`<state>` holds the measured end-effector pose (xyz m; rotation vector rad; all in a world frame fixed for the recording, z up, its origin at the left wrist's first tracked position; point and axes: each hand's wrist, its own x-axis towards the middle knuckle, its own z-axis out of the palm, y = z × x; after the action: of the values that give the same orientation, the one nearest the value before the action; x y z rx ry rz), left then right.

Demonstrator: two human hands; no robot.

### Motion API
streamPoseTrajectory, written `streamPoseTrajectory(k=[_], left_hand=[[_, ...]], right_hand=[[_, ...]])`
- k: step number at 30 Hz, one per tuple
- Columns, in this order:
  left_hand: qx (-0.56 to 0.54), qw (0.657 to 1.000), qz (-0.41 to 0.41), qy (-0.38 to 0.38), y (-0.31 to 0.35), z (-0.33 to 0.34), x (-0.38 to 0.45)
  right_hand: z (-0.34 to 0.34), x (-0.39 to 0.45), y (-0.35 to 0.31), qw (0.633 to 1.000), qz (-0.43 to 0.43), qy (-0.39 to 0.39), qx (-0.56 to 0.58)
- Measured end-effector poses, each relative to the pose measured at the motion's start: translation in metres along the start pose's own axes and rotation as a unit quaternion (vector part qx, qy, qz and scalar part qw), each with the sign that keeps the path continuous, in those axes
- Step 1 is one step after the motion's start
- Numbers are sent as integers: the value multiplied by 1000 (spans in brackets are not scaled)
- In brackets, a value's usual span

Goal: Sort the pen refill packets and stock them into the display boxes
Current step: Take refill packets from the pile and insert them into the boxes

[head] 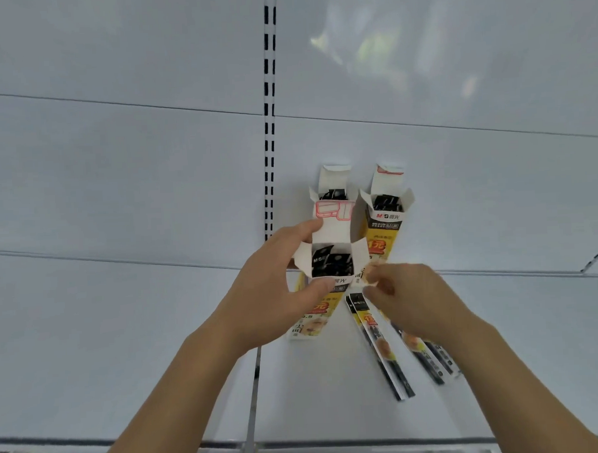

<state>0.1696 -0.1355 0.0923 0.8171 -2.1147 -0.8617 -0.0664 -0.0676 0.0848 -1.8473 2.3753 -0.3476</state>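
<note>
On a white store shelf [158,335], a person's left hand [276,292] grips an open-topped display box [331,259], thumb across its front and fingers behind, holding it tilted toward the camera so the black refill packets inside show. The right hand [410,300] hovers just beside the box's right flap, fingers loosely curled; whether it pinches anything cannot be told. Two more opened boxes [386,222] stand against the back panel, and several loose refill packets [382,353] lie flat on the shelf below the right wrist. To stock cleanly, the left hand would do well to keep the box mouth steady and flaps spread, while the right gathers matching packets, aligns their ends and slides them in alongside those already there.
</note>
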Motion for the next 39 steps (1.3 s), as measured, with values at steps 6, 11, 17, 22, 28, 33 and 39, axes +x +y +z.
streamPoseTrajectory(k=[6, 11, 17, 22, 28, 33, 39], left_hand=[[-11, 1000, -3, 17, 1, 2, -3], [-13, 1000, -4, 16, 3, 4, -5], [-19, 999, -21, 43, 8, 7, -9], [-2, 998, -34, 52, 5, 3, -12], [44, 998, -4, 43, 6, 2, -14], [28, 998, 9, 56, 5, 2, -17], [9, 997, 3, 71, 1, -1, -21]], right_hand=[[53, 0, 11, 984, 115, -135, -21], [60, 9, 17, 972, 163, -149, 75], [51, 7, 12, 974, 167, -118, 99], [-19, -10, -12, 934, 92, 101, 329], [-96, -32, -63, 736, -79, 335, 583], [-79, -27, -103, 767, -125, 297, 555], [-64, -19, -92, 805, -139, 254, 518]])
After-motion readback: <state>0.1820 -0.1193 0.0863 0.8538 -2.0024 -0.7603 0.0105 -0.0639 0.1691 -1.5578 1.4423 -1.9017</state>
